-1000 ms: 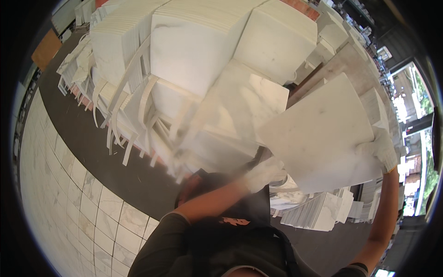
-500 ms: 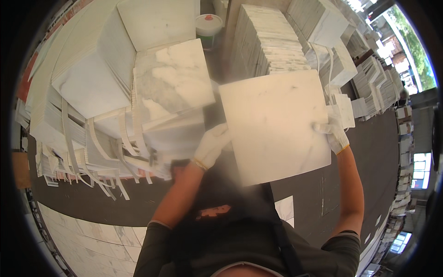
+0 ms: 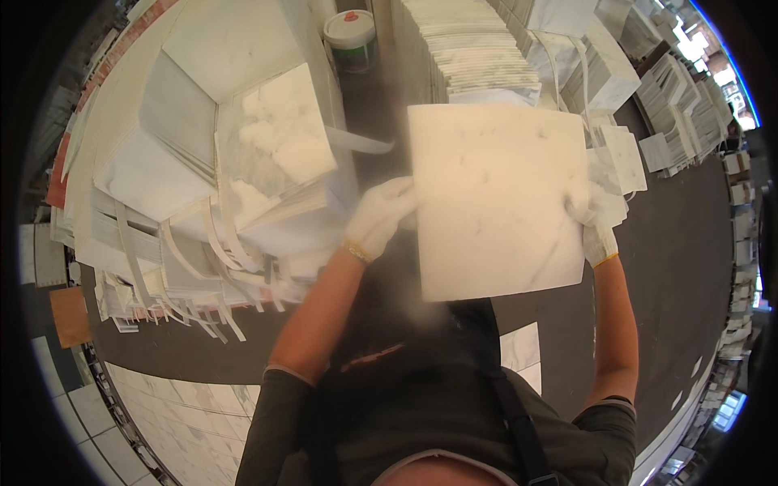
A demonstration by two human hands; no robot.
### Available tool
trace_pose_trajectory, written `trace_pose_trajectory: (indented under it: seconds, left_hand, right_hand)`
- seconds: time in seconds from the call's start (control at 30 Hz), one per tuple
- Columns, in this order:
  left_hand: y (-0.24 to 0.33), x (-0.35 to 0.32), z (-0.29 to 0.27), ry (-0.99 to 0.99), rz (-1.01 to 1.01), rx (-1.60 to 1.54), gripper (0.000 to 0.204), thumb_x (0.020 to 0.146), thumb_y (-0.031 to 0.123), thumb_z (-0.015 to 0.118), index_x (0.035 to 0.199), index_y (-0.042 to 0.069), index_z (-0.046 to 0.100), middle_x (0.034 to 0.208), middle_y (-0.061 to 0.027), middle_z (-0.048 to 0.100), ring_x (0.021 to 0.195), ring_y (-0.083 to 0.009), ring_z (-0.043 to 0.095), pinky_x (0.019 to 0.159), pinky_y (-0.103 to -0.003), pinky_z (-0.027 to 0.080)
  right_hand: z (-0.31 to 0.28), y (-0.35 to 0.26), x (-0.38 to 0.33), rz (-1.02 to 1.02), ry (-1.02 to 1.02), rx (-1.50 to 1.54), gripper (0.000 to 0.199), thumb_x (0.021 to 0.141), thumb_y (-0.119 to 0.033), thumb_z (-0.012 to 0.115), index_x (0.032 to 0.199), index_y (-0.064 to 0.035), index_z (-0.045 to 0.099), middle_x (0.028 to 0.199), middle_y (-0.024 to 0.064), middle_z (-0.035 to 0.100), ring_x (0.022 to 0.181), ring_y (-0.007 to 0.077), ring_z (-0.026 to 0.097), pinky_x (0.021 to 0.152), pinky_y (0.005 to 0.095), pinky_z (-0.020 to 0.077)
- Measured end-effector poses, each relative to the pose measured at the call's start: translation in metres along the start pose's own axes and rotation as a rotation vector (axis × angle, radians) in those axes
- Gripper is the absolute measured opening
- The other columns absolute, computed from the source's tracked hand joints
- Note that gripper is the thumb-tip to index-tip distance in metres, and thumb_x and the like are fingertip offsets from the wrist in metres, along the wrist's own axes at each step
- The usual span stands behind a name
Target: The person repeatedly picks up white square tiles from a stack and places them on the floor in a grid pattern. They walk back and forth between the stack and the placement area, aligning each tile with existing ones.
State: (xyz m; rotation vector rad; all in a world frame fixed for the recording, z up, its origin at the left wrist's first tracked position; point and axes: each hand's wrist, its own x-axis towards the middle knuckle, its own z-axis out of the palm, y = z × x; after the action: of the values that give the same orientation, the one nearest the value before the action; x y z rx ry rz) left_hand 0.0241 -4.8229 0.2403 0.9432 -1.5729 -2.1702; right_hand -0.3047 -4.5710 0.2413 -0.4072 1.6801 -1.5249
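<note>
Seen from above, a person holds a square white marble tile (image 3: 496, 202) flat in front of the chest, one gloved hand on each side edge. The left hand (image 3: 381, 215) is closed on the tile's left edge, and the right hand (image 3: 596, 219) is closed on its right edge, so the weight seems to be shared evenly and the slab kept level; a grip on opposite edges looks like the steadiest way to carry something this wide and stiff. Both hands wear white work gloves, likely against the sharp edges and dust.

Left of the tile are leaning stacks of similar white slabs (image 3: 219, 154), bound with loose white straps (image 3: 182, 251). Above the tile, further from the person, stands a tall neat pile of thinner tiles (image 3: 470, 44), and to the upper left of the tile is a white bucket with a green band (image 3: 350, 36). Right of the tile, more bundled tiles (image 3: 616, 73) stand on a dark floor (image 3: 673, 275). A faint haze of dust hangs just below the tile.

Compared with half a second ago, the tile sits a little higher in view and slightly nearer the tall pile, with both hands gripping the same edges. A second ago the view faced a different heap of slabs, and the tile was tilted off to the right.
</note>
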Motion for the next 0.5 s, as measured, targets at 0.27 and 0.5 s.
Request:
trace_pose_trajectory:
  seconds: [0.27,0.5]
  left_hand:
    - [0.009,0.0,0.007,0.104,0.004,0.029,0.04,0.097,0.022,0.07,0.126,-0.005,0.067,0.12,-0.0065,0.07,0.113,-0.0117,0.06,0.1,-0.027,0.045]
    - [-0.011,-0.011,-0.026,0.213,0.082,0.071,0.038,0.097,0.02,0.066,0.124,-0.007,0.067,0.115,-0.0054,0.07,0.104,-0.0107,0.062,0.091,-0.026,0.047]
  right_hand:
    - [0.01,0.019,-0.001,0.078,-0.009,0.132,0.041,0.096,-0.019,0.068,0.126,0.0076,0.063,0.121,0.0103,0.067,0.114,0.0182,0.062,0.101,0.0304,0.0478]
    - [0.044,0.034,-0.001,0.106,-0.002,0.103,0.042,0.1,-0.027,0.066,0.123,0.0086,0.064,0.114,0.0064,0.067,0.102,0.0125,0.061,0.089,0.0289,0.0487]
